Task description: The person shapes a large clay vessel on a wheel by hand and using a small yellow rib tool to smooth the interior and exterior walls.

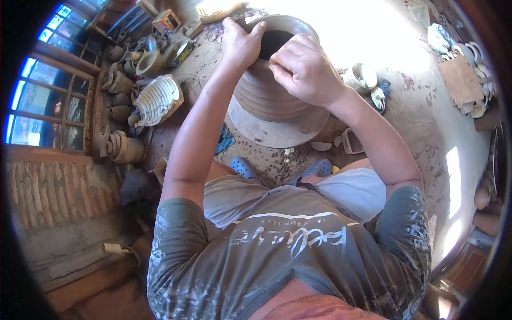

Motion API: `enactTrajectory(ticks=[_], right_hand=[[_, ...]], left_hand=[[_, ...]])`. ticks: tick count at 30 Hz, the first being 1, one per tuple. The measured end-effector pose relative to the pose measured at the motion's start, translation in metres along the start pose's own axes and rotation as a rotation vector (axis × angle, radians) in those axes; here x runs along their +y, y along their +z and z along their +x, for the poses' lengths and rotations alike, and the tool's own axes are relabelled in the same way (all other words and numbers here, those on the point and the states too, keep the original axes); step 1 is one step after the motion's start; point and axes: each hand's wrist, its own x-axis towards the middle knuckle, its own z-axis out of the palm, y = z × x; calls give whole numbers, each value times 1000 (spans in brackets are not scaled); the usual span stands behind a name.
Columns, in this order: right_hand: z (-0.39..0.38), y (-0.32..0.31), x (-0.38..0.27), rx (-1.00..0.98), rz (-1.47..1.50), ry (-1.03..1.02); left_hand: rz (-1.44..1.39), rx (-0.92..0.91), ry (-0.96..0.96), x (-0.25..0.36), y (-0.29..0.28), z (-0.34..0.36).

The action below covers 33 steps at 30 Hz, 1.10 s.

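Note:
A large round clay pot with ridged walls and a dark, open mouth stands in front of me on a flat round wheel. At the left of its rim is my left hand, closed on the wall with the thumb toward the mouth; its other fingertips are partly hidden. My right hand is closed in a pinch at the near right of the rim. Its fingers cover that part of the edge, so any small piece between them is hidden.
Clay scraps and a small box-shaped piece lie by the wheel. A pale ridged vessel and several pots crowd the left wall. A whitish pot stands to the right, and a brown board leans among stacked pieces farther right.

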Motion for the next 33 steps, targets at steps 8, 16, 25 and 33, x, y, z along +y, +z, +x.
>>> enactTrajectory(ticks=[8,16,25,33], right_hand=[[-1,5,9,-43,111,62],[-10,-9,18,-6,95,5],[-40,-36,59,13,118,-11],[-73,-31,55,82,422,746]], left_hand=[[-70,-201,87,-6,-8,22],[-348,-530,336,-35,-3,61],[-814,-719,292,-29,1,58],[-406,-272,199,-24,3,29]])
